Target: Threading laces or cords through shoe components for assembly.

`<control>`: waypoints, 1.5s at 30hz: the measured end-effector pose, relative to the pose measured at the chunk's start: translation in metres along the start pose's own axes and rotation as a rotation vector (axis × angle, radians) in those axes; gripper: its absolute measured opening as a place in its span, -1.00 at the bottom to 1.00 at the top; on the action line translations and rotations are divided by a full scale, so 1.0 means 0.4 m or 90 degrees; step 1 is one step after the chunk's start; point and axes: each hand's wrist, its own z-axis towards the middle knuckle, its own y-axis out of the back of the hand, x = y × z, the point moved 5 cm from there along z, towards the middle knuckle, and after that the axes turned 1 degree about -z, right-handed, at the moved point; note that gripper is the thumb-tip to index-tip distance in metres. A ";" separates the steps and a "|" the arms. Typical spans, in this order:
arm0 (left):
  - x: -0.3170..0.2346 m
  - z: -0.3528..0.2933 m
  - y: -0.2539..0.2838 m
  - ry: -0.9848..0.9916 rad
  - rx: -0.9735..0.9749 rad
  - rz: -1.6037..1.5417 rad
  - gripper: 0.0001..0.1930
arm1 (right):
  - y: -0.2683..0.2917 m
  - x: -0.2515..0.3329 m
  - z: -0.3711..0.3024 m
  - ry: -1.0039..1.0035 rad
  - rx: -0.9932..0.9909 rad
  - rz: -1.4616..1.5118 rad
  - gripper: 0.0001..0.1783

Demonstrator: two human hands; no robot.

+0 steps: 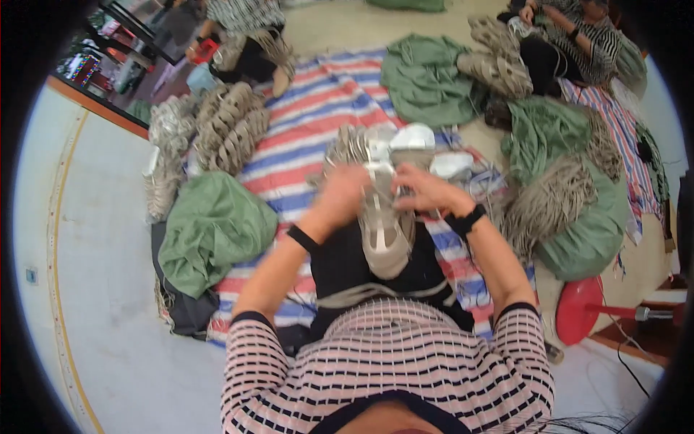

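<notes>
A beige shoe upper point(385, 249) rests on my dark-clad lap, its rounded toe toward me and a pale tongue and lacing strip down its middle. My left hand point(343, 194) is at the left side of its opening, smeared by motion, so its fingers cannot be read. On the other side, my right hand point(428, 190) has bent fingers closed at the upper's edge; any lace in them is too small to make out. Just beyond the hands lie more beige uppers point(347, 147) and white shoe-shaped forms point(413, 137).
A striped tarp point(289, 159) covers the floor. Green sacks point(215, 228) lie left, ahead and right, near stacked uppers point(230, 129) and a bundle of beige laces point(553, 202). A red round-based object point(578, 311) stands at right. Two other people point(242, 18) sit farther off.
</notes>
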 end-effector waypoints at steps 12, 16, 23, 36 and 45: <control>0.769 -0.829 0.920 0.831 -0.489 0.608 -0.67 | -0.002 0.031 -0.013 -0.020 -0.024 -0.071 -0.86; 0.735 -0.844 0.891 0.785 -0.558 0.564 -0.65 | 0.001 0.058 -0.008 -0.042 0.008 -0.089 -0.86; 0.770 -0.829 0.514 0.835 -0.751 -0.328 -0.76 | 0.028 0.137 0.020 0.032 0.005 -0.174 -0.91; 0.593 -0.538 0.383 0.739 -0.819 -0.970 -0.71 | -0.037 0.146 0.048 -0.071 0.377 0.144 -0.89; 0.791 -0.655 0.384 0.671 -0.907 -1.130 -0.72 | 0.008 0.117 -0.025 -0.025 -0.230 -0.108 -0.90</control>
